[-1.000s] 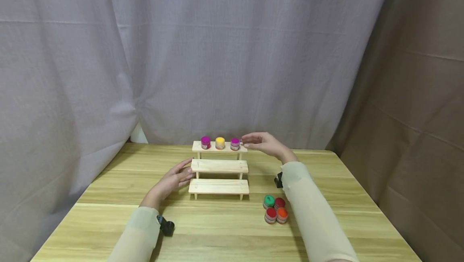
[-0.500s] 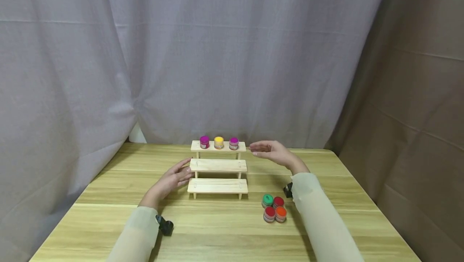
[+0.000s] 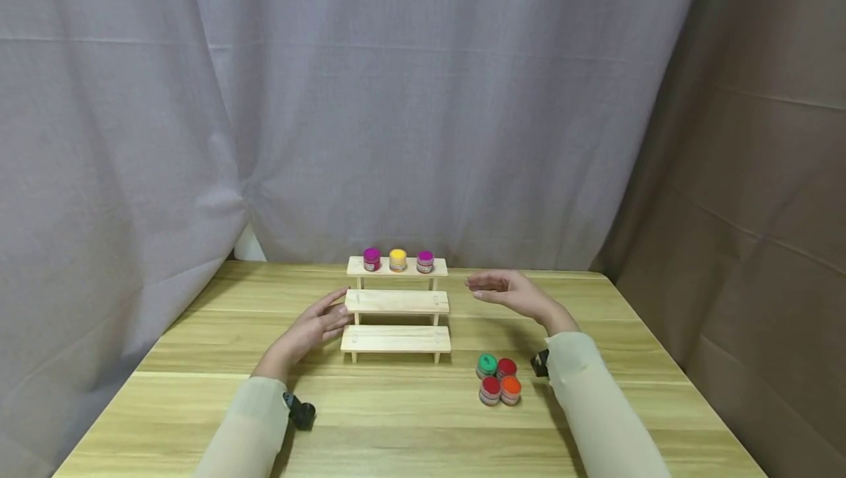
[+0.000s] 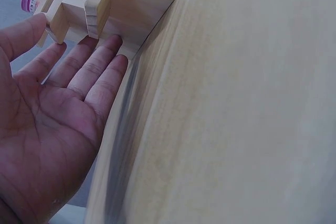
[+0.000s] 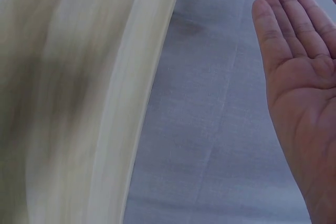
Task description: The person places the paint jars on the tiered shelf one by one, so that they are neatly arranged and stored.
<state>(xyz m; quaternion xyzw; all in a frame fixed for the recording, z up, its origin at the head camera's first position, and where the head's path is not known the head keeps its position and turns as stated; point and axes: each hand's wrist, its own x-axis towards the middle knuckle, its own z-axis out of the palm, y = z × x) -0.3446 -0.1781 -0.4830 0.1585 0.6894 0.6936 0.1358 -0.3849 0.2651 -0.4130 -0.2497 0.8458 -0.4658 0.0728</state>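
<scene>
A three-step wooden display stand (image 3: pixel 396 302) is at the middle of the table. On its top step stand a magenta-lidded jar (image 3: pixel 371 259), a yellow-lidded jar (image 3: pixel 397 261) and a purple-lidded jar (image 3: pixel 425 262), spaced apart in a row. My left hand (image 3: pixel 311 331) rests at the stand's left side; in the left wrist view its fingers (image 4: pixel 97 69) lie straight along the ends of the steps. To the right of the stand, my right hand (image 3: pixel 518 294) hovers over the table with extended fingers (image 5: pixel 302 24), holding nothing.
Right of the stand's front, a green-lidded jar (image 3: pixel 487 365), an orange-lidded jar (image 3: pixel 511 390) and two red-lidded jars (image 3: pixel 490 390) sit clustered on the wooden table (image 3: pixel 390 426). A grey curtain (image 3: pixel 423 111) hangs behind the table's far edge.
My right hand has drawn away from beside the purple-lidded jar, moving right and slightly towards me. The left hand stays at the stand, and the jars stay where they were.
</scene>
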